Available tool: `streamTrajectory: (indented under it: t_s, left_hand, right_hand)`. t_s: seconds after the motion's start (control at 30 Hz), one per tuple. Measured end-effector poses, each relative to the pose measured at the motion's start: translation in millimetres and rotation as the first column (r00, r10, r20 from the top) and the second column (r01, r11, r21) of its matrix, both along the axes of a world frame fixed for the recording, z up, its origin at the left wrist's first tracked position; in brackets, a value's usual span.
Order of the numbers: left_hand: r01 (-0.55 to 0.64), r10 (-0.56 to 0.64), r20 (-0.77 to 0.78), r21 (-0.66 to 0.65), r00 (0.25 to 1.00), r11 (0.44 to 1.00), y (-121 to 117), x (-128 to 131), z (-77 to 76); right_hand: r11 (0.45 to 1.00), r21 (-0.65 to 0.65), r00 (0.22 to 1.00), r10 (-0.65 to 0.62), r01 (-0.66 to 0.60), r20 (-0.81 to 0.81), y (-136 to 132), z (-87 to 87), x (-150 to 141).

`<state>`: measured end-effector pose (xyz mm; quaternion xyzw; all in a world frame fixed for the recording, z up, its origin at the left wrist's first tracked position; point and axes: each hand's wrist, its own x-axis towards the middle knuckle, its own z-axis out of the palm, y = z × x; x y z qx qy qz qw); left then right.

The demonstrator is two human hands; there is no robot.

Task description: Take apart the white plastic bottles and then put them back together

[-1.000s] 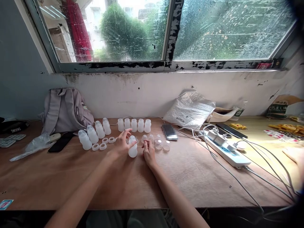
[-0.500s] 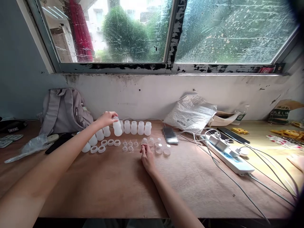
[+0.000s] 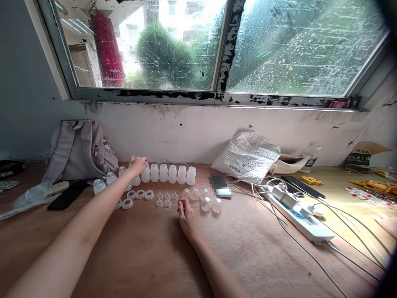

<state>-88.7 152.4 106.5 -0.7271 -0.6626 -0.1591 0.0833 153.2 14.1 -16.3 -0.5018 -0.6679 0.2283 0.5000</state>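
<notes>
Frosted bottles (image 3: 173, 174) stand upright on the wood table (image 3: 149, 248): some in a slanted line at L, six in a straight back row near the wall (image 3: 198, 136). Far L: gray backpack (image 3: 80, 149), its small tag too tiny to read; in front of it, clear plastic bag (image 3: 32, 198) & black phone (image 3: 68, 194). L arm (image 3: 80, 236) reaches diagonally up from bottom L corner, over the slanted line, hiding part of it. L hand (image 3: 136, 166) is bent at wrist, fingertips at top of the back row's leftmost bottle; can't tell if they grip it. Nearer: white rings (image 3: 140, 193), then clear stemmed pieces (image 3: 167, 196), set close together. Room to move: table stretches btwn the forearms, & on R out to the cables (image 3: 331, 247). Hands well apart. R hand (image 3: 187, 217) rests low, fingers curled, tips just beside clear cups (image 3: 205, 206); can't tell if they pinch anything. Beyond those, dark item w/ blurred patch (image 3: 221, 186), then silver bag (image 3: 248, 159) w/ faint print, illegible. White power strip (image 3: 302, 217) & cables limit space on R. Behind: water bottle (image 3: 311, 160) w/ green label; yellow parts (image 3: 370, 185); dark-green pack (image 3: 358, 160) w/ pale characters, can't make out; R edge, another person's hand (image 3: 387, 223).
</notes>
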Motion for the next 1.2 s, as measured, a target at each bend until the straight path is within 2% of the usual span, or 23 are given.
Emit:
streamTrajectory:
  t_s: [0.27,0.37,0.43,0.53,0.6,0.7,0.77,0.83,0.93,1.0,1.03,1.07,1.13,1.2]
  left_hand:
    - [-0.029,0.029,0.007,0.011,1.0,1.0,8.3,-4.6,-9.7]
    - [-0.057,0.056,0.023,0.047,0.998,0.997,1.0,-2.2,-11.2]
    - [-0.06,0.056,0.038,0.126,0.998,0.99,-11.9,3.4,-16.7]
    - [0.02,-0.032,0.044,0.24,0.999,0.97,-42.2,14.8,-39.4]
    - [0.069,-0.077,0.022,0.23,0.997,0.971,-65.0,21.3,-64.2]
    - [0.062,-0.068,0.025,0.205,0.997,0.977,-92.8,26.3,-103.7]
    - [0.048,-0.059,0.047,0.212,0.997,0.976,-104.0,27.6,-121.9]
    - [0.046,-0.072,0.104,0.23,0.992,0.972,-110.0,29.8,-129.0]
    - [0.066,-0.149,0.294,0.276,0.944,0.959,-113.9,39.7,-121.5]
    - [0.055,-0.21,0.5,0.307,0.84,0.95,-115.5,51.6,-110.8]
    - [0.04,-0.232,0.616,0.309,0.752,0.95,-116.3,58.7,-105.7]
    - [0.021,-0.242,0.733,0.298,0.636,0.954,-117.1,66.1,-101.6]
    - [-0.004,-0.237,0.908,0.254,0.344,0.967,-118.7,80.6,-97.7]
    - [-0.026,-0.206,0.976,0.208,0.072,0.978,-120.3,92.4,-100.0]
  right_hand:
    - [1.0,-0.019,0.999,0.009,-0.008,0.04,2.8,-2.5,-2.8]
    - [1.0,-0.011,0.994,0.009,-0.007,0.106,4.1,-3.2,-4.6]
    - [1.0,-0.006,0.987,0.009,-0.008,0.162,3.7,-2.8,-5.7]
    - [1.0,0.0,0.966,0.015,-0.015,0.259,1.4,-1.2,-6.9]
    - [0.998,0.042,0.935,0.034,-0.052,0.354,-0.1,-0.8,-7.6]
    - [0.985,0.109,0.861,0.06,-0.133,0.506,-0.7,-3.3,-9.2]
    - [0.981,0.114,0.816,0.063,-0.156,0.574,-0.2,-6.4,-10.4]
    - [0.98,0.114,0.793,0.061,-0.162,0.606,0.7,-8.9,-11.1]
    - [0.98,0.126,0.806,0.051,-0.154,0.589,2.2,-9.6,-10.8]
    - [0.982,0.125,0.822,0.046,-0.141,0.567,3.0,-9.1,-10.1]
    - [0.983,0.123,0.823,0.044,-0.137,0.566,3.4,-9.1,-9.8]
    - [0.983,0.123,0.818,0.042,-0.137,0.573,3.6,-9.4,-9.7]
    - [0.981,0.124,0.798,0.045,-0.149,0.601,3.8,-10.7,-9.7]
    - [0.979,0.12,0.783,0.058,-0.167,0.619,3.8,-12.1,-9.7]
